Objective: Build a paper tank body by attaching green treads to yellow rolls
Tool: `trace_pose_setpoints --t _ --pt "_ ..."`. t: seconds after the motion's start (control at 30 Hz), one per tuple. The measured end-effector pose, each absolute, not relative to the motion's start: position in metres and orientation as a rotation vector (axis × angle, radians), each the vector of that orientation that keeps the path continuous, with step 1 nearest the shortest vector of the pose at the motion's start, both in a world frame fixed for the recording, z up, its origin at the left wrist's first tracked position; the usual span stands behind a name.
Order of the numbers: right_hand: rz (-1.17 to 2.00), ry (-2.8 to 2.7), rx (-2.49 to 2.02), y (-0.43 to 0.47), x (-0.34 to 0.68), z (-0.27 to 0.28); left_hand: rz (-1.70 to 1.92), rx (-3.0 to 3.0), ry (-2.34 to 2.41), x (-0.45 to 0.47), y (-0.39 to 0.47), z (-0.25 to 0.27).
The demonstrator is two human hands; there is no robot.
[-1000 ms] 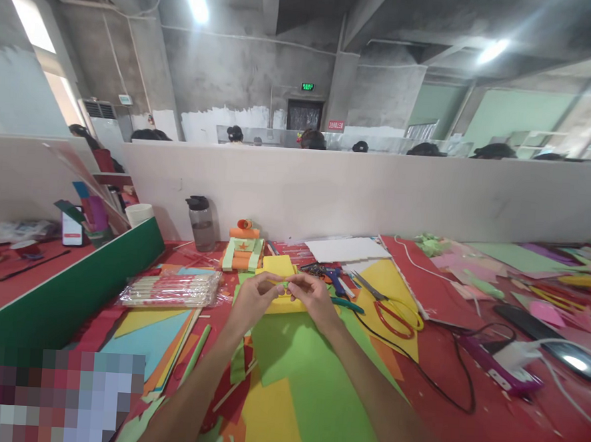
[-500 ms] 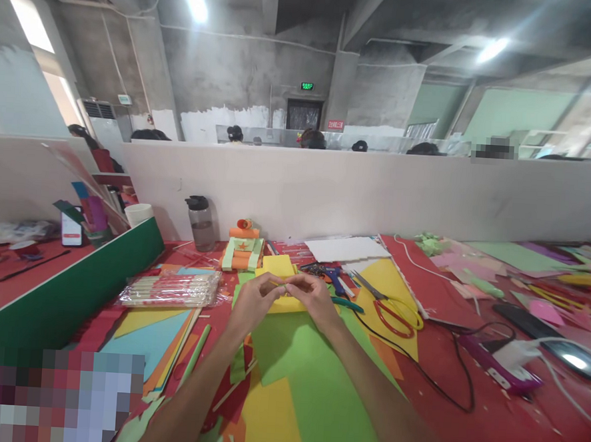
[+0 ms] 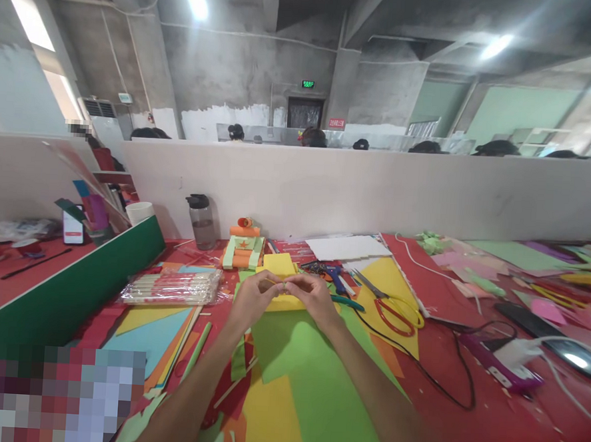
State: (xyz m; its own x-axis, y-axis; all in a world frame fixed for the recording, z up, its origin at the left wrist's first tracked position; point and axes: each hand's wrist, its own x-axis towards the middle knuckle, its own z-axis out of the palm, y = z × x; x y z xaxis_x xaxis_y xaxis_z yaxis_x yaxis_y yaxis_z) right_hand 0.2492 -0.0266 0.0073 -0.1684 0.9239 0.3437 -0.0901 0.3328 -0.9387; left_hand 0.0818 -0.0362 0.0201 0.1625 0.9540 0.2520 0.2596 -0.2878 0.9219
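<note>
My left hand (image 3: 254, 302) and my right hand (image 3: 313, 299) meet fingertip to fingertip at the middle of the table. Both are closed in a pinch, on something too small and too hidden to make out. Just behind and below them sits a folded yellow paper piece (image 3: 279, 263), partly covered by my fingers. Under my forearms lie a green sheet (image 3: 317, 362) and a yellow sheet (image 3: 270, 419). An orange and pale green paper model with a star (image 3: 244, 248) stands beyond my left hand.
Right of my hands are scissors (image 3: 395, 308), a blue glue gun (image 3: 336, 278) and a purple power strip (image 3: 501, 370) with cables. Wrapped sticks (image 3: 171, 287) lie left, beside a green divider (image 3: 81, 288). A bottle (image 3: 201, 222) stands by the white partition (image 3: 357, 191).
My fingertips have shifted very slightly while staying pinched together in the same place. Nothing on the table has visibly moved.
</note>
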Motion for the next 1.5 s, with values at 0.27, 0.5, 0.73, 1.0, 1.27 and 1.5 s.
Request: trace_pose_setpoints --t 0.27,0.5,0.73,1.0,1.27,1.5 --pt "1.079 -1.441 -0.859 -0.025 0.25 0.003 1.159 1.883 1.29 0.084 -0.042 0.021" --pt "0.789 -1.631 -0.914 -0.031 0.246 0.002 1.109 2.019 1.339 0.083 -0.04 0.015" --pt "0.695 -1.744 -0.963 -0.029 0.247 -0.002 1.068 2.145 1.326 0.082 -0.041 0.014" --pt "0.75 -1.762 -0.89 -0.031 0.247 0.002 1.106 2.014 1.297 0.083 -0.041 0.014" --pt "0.845 -1.673 -0.91 -0.029 0.25 0.002 1.081 2.359 1.286 0.085 -0.039 0.006" --pt "0.928 -1.659 -0.893 -0.025 0.252 0.002 1.081 2.34 1.427 0.083 -0.039 0.013"
